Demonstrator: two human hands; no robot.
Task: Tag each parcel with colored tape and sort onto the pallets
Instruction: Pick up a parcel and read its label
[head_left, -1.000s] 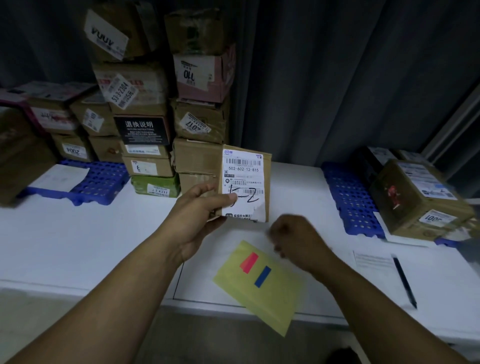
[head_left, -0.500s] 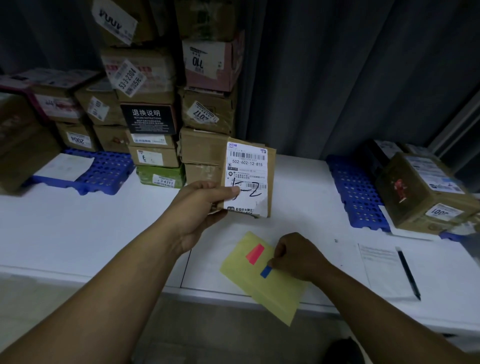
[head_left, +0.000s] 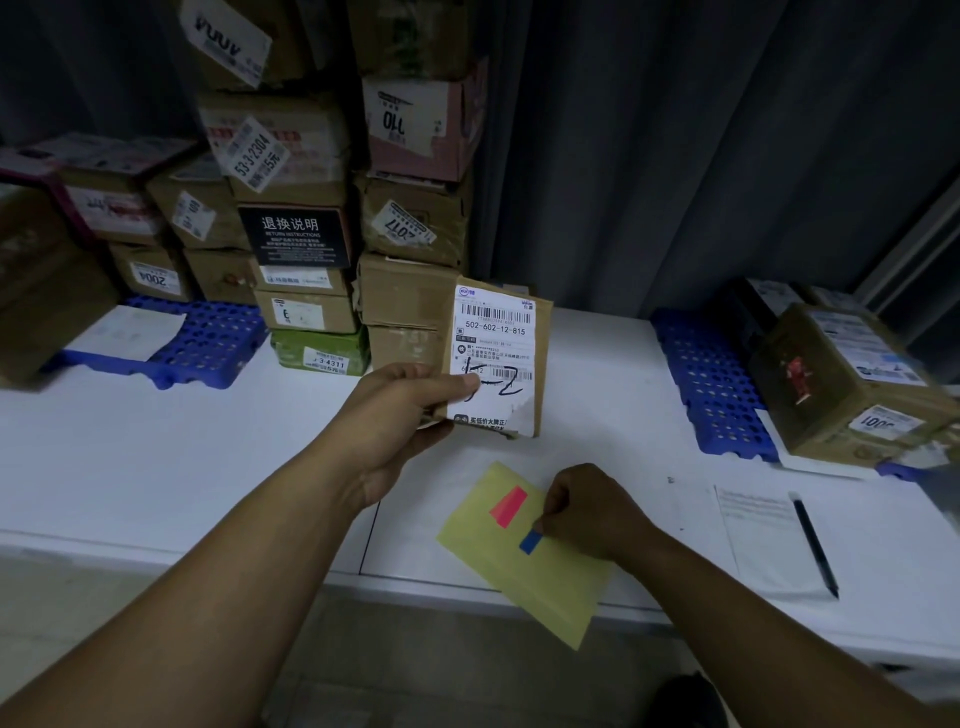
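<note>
Blue tape strip (head_left: 530, 541) is pinched at its upper end by the right hand (head_left: 592, 512); best peeled slowly off the yellow sheet (head_left: 550, 587), low and flat, while the left hand (head_left: 400, 410) grips the parcel (head_left: 496, 338) label-forward.

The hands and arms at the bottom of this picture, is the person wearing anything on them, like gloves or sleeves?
Nothing shows. The left hand and right hand are bare, with no gloves, and no ring is visible on the fingers in view. The left forearm and right forearm are uncovered down to the frame's edge: no sleeve, cuff, watch or wristband.
</note>
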